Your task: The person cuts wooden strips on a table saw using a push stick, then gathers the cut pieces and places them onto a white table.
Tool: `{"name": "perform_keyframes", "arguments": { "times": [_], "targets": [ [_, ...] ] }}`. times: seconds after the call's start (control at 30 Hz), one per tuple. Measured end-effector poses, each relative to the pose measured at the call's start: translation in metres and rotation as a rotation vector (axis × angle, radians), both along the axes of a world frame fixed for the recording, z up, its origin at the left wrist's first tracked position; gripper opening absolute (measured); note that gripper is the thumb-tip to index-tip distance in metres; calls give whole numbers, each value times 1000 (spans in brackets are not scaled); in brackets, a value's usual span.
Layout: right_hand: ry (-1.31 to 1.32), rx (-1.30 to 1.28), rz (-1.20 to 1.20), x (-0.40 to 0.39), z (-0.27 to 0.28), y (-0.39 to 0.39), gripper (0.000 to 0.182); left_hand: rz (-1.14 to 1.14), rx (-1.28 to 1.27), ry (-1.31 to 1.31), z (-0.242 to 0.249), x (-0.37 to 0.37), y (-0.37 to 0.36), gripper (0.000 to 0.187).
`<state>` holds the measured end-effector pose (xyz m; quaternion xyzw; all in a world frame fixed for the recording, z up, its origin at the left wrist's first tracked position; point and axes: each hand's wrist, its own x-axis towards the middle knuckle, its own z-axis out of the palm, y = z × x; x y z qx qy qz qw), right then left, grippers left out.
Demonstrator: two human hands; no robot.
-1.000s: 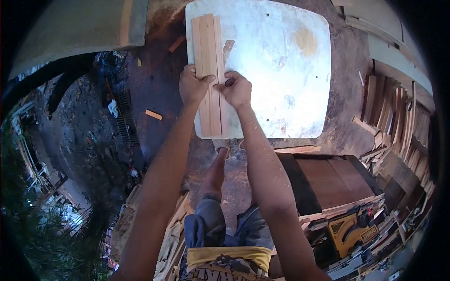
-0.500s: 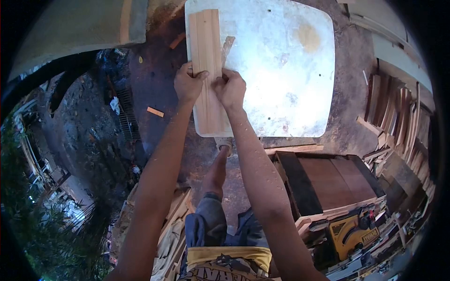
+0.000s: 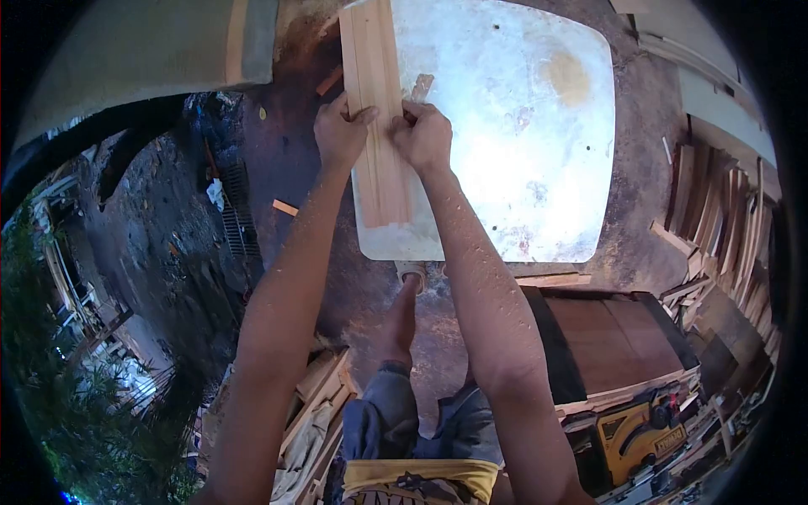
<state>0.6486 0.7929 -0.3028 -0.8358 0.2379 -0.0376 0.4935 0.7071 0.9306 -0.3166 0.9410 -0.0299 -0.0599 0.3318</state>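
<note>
A long pale wooden board (image 3: 374, 63) lies along the left side of a white, stained tabletop (image 3: 530, 168), its grain running away from me. With thumb on top and fingers around the left edge, my left hand (image 3: 341, 135) grips the board near its middle. Across from it, my right hand (image 3: 423, 139) is closed at the right edge, thumb and curled fingers against the wood. Just beyond the right hand, a small brownish strip-shaped mark (image 3: 422, 85) shows on the tabletop.
To my lower right stands a brown and black wooden panel (image 3: 606, 341), with a yellow power tool (image 3: 640, 438) beside it. Stacked wood strips (image 3: 724, 210) line the right side. A small wood offcut (image 3: 285, 207) lies on the floor at left, near a metal grate (image 3: 239, 210).
The board has slid away from me along the tabletop, so its near end sits farther from the table's front edge. Both hands have moved forward with it, still gripping.
</note>
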Motion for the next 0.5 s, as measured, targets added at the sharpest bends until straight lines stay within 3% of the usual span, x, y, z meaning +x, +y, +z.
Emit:
{"name": "perform_keyframes", "arguments": {
  "times": [0.27, 0.37, 0.5],
  "targets": [
    [70, 148, 38, -1, 9, -6, 17, 58, -160, 132, -2, 0, 4, 53],
    [70, 171, -8, 1, 7, -6, 16, 80, 47, 88, 19, -6, -9, 57],
    [142, 159, -142, -12, 7, -2, 24, -112, 15, 56, 16, -4, -24, 57]
  ]
}}
